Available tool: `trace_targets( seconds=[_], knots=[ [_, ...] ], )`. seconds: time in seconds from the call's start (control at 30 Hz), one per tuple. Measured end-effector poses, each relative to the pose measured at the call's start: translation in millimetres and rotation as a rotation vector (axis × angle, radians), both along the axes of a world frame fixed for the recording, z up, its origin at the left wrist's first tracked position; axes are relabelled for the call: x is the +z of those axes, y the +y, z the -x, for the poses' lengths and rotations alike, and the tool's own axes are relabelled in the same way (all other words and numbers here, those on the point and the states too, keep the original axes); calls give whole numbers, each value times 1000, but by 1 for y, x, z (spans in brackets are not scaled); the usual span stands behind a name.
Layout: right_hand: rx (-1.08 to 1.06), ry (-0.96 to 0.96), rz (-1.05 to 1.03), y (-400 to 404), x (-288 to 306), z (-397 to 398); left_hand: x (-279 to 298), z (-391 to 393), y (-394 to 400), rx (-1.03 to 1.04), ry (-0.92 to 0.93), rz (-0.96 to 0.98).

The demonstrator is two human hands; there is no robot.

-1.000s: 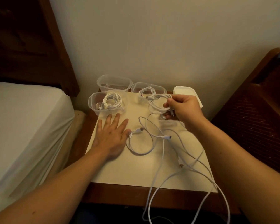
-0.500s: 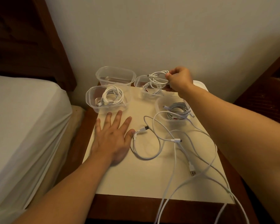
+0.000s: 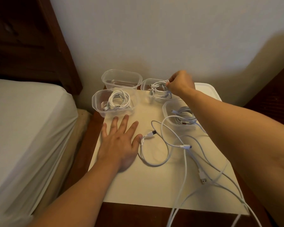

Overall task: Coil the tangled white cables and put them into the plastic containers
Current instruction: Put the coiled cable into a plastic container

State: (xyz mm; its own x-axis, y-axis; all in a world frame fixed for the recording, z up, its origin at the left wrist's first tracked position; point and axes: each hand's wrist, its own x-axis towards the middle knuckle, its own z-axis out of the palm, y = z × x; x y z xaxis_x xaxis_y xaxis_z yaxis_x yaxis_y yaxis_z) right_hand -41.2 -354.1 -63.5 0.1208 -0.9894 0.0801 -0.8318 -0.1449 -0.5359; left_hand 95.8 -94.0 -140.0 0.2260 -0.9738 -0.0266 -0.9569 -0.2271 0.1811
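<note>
While the left hand (image 3: 120, 145) lies flat, fingers straight and spread, palm down on the pale tabletop (image 3: 154, 185) in the centre-left of the frame, the right hand (image 3: 179, 85) reaches to the upper centre-right and pinches a coiled white cable (image 3: 159, 89), fingers curled round its loops, at the back right container (image 3: 145, 84); the coil sits partly inside that container, how deep I cannot tell. Back left container (image 3: 121, 79) in upper centre holds no cable that I can make out. Front left container (image 3: 113, 102), just above the left fingertips, holds a coiled cable (image 3: 118, 99). Front right container (image 3: 166, 110), partly hidden under the right forearm, holds another bundled cable (image 3: 184, 115). Loose tangled white cables (image 3: 184, 154) sprawl over the centre and lower right of the tabletop, one loop just beside the left thumb, plug ends showing, several strands running off the bottom edge of the frame. A white lid-like item (image 3: 208, 90) sits at the upper right of the tabletop behind the right arm. Bed with white sheet (image 3: 23, 128) fills the left side, dark wooden headboard (image 3: 31, 38) upper left, plain wall (image 3: 154, 30) across the top.
</note>
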Motion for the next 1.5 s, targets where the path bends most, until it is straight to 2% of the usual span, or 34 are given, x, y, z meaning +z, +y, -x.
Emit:
trace_targets(
  seconds=[0.13, 0.37, 0.53, 0.63, 0.77, 0.93, 1.03, 1.13, 1.27, 1.37, 1.5],
  knots=[
    [66, 134, 62, 5, 1, 0, 2, -1, 0, -2, 6, -5],
    [370, 385, 235, 15, 1, -10, 1, -2, -1, -2, 27, 4],
    [367, 450, 179, 17, -3, -12, 2, -2, 0, -3, 42, 7],
    [332, 353, 145, 24, 9, -11, 3, -2, 0, -1, 63, 18],
    [247, 70, 168, 57, 21, 9, 3, -3, 2, -2, 132, 82],
    [159, -231, 232, 142, 13, 69, 5, 3, 14, -73, 237, 420],
    [55, -319, 237, 198, -2, 113, 7, 7, 22, -89, 233, 494],
    [-27, -199, 165, 242, -18, 150, 8, 13, 34, -42, 324, 485],
    [-122, 40, -45, 279, -27, 184, 6, 22, 55, 96, 500, 489],
    [-164, 112, -127, 297, -29, 199, 8, 36, 78, 184, 611, 513],
    [-253, 264, -215, 315, -29, 214, 6, 71, 120, 153, 732, 431]
  ],
)
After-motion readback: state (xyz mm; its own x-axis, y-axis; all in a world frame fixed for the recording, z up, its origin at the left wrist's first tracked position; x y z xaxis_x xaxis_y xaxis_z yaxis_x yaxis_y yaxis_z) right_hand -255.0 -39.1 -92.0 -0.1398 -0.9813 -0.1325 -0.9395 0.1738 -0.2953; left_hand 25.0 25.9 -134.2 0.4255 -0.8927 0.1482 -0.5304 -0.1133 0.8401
